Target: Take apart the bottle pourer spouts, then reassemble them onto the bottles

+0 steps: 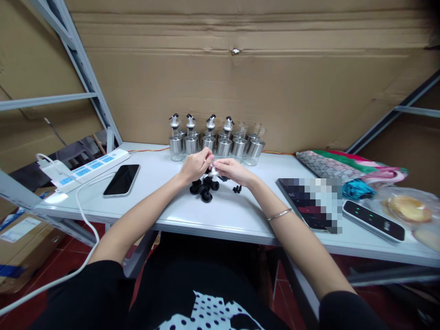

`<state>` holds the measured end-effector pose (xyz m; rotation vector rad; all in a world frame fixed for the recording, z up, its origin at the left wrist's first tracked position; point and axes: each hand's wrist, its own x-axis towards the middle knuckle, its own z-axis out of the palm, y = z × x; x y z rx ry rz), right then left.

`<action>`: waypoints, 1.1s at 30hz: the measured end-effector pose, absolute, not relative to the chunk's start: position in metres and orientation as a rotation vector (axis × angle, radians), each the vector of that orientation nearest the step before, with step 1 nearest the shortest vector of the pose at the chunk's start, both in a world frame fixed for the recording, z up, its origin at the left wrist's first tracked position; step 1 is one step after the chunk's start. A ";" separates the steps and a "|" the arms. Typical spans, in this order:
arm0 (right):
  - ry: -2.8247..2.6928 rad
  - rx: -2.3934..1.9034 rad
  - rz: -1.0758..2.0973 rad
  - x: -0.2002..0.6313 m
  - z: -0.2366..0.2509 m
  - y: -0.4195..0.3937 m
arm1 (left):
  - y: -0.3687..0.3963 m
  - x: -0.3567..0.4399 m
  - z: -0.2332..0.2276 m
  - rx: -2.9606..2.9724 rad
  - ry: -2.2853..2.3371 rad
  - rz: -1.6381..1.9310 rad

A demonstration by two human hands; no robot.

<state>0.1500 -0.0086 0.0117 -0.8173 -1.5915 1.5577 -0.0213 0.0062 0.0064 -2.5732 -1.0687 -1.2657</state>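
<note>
Over the middle of the white table, both hands meet at a silver-white pour spout (213, 173). My left hand (196, 166) is closed, its fingers bent at the top of the spout. From the other side, my right hand (235, 171) pinches the same spout; the exact finger contact is partly hidden. Just below lie several black rubber stoppers (206, 195) in a loose pile, and small black pieces (237, 189) lie to their right. Behind my hands stand glass bottles with steel sleeves (224, 147) in rows; several front-row ones carry spouts with black flip caps (211, 120).
On the left are a phone (122, 180) and a white power strip (92, 170) with a cable. To the right lie a partly pixelated flat item (292, 197), a black-and-white device (374, 221), a colourful cloth bag (343, 165) and bagged food (409, 208). Cardboard (240, 91) closes off the back.
</note>
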 end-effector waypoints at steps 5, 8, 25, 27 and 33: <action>-1.429 -0.846 1.481 0.155 0.016 -0.005 | 0.006 -0.019 0.007 -2.624 -0.924 -1.216; -1.378 -0.847 1.446 0.159 0.017 -0.002 | 0.007 -0.018 0.007 -2.685 -0.832 -1.220; -1.389 -0.873 1.367 0.164 0.020 0.000 | 0.012 -0.020 0.005 -2.729 -0.681 -1.181; -1.386 -0.875 1.357 0.164 0.020 0.000 | 0.013 -0.021 0.004 -2.712 -0.698 -1.169; -1.372 -0.895 1.322 0.163 0.021 -0.001 | 0.017 -0.020 0.001 -2.721 -0.777 -1.167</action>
